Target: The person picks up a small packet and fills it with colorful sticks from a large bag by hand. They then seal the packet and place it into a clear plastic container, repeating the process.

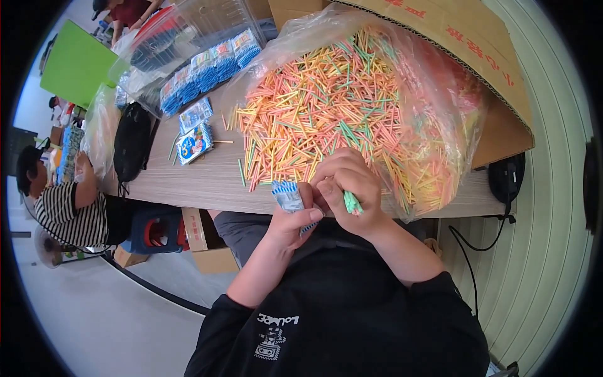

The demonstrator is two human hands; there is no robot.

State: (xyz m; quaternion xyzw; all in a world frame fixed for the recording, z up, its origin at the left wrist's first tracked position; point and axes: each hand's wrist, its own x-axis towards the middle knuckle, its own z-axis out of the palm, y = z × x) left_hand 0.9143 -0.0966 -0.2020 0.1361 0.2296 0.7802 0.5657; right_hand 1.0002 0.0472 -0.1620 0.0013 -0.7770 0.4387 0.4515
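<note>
My left hand [286,225] grips a small blue-and-white packet [287,195] near the table's front edge, its thumb across the lower part. Close beside it, my right hand [353,188] is closed around a small bunch of candy-coloured sticks [352,203], with pale green ends poking out below the fingers. The fingers of both hands nearly meet at the packet's side. Just beyond them spreads a large heap of thin pink, yellow, orange and green sticks [314,107], spilling from a clear plastic bag [433,119].
A cardboard box [502,81] lies open behind the bag. Two printed packets [194,143] lie on the table [207,182], left of the heap. Several filled packets [204,66] stand in a clear bin [147,66]. A black pouch [132,141] lies near a seated person [69,217].
</note>
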